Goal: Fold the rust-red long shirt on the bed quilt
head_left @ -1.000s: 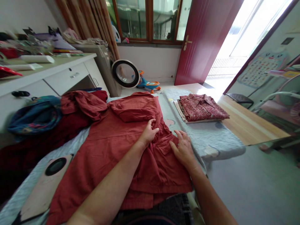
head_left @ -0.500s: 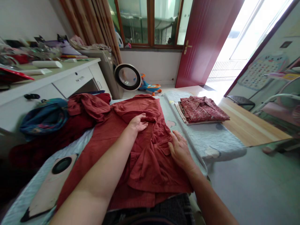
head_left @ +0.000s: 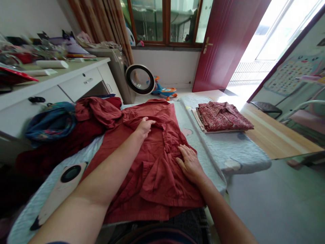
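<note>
A rust-red shirt lies spread and wrinkled over the pale blue quilted cover, its collar at the far end and one sleeve bunched to the left. My left hand is at the upper middle of the shirt, fingers closed on a fold of its cloth. Flat on the shirt's right side rests my right hand, fingers stretched out. The folded sleeve and front under my hands are creased. Part of the shirt's left side is hidden by my left forearm.
Folded patterned clothes lie stacked at the right on the quilted cover. To the left are a blue garment and dark red cloth. Beyond stand a white desk, a washing machine with its round door ajar, and a toy.
My left hand has turned over and closed on the shirt's cloth, shifting slightly left and away from me. My right hand has slid a little left, lying flatter on the shirt.
</note>
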{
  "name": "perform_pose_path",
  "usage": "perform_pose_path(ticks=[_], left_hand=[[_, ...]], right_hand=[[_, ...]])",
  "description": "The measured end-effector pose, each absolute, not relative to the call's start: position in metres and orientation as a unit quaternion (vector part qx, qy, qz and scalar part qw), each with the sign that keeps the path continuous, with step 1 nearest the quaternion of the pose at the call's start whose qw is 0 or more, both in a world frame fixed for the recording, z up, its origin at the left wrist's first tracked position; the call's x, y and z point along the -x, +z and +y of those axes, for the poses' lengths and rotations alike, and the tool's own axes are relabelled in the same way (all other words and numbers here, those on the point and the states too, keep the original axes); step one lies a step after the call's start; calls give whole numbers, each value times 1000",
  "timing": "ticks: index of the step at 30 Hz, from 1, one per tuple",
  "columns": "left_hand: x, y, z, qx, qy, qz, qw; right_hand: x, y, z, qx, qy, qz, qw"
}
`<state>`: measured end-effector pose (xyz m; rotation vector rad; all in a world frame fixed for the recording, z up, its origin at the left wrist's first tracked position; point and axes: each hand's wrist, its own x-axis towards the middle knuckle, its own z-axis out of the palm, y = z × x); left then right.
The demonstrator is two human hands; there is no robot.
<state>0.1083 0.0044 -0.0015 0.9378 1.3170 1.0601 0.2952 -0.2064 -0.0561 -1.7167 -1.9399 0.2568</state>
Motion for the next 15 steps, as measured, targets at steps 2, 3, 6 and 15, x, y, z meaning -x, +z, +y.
perform_pose_path(ticks=[2,3,6,15], left_hand=[[-103,-7,-16,-451,418,584,530],[-102,-9,-28,-496,407,577,505],[-97,-8,-64,-669,327,489,454],[-85,-14,-101,-809,234,374,389]], right_hand=[[-296,-57,-206,630,106,-713,291],[-297,-57,-205,626,111,-709,306],[-297,-48,-209,613,109,-693,364],[-269,14,-270,504,194,-819,192]])
